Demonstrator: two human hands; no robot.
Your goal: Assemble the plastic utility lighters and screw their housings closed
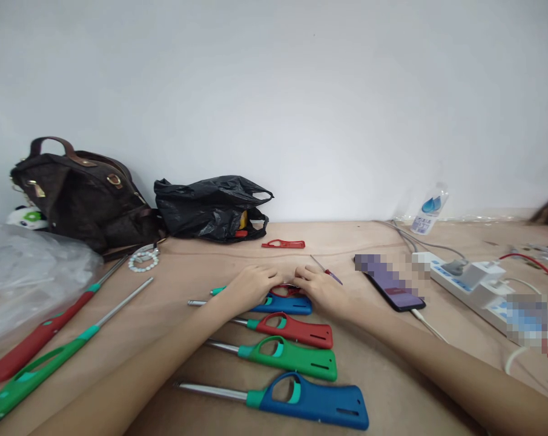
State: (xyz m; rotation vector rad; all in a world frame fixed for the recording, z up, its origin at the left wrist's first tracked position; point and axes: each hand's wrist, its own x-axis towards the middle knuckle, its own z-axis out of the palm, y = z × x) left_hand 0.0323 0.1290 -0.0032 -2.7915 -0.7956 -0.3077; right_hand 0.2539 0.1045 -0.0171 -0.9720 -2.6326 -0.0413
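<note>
Between my hands lies a red gas lighter casing, mostly covered by my fingers. My left hand is closed at its left end, with a teal tip showing past the wrist. My right hand has its fingers curled over its right end. Just in front lie a blue gas lighter, a red gas lighter, a green gas lighter and a nearer blue gas lighter, their metal rods pointing left. A loose red casing half lies beyond my hands, and a screwdriver beside the right one.
Two more long lighters, red and green, lie at left near a clear plastic bag. Behind are a dark handbag, bead bracelet and black plastic bag. At right are a phone, power strip and bottle.
</note>
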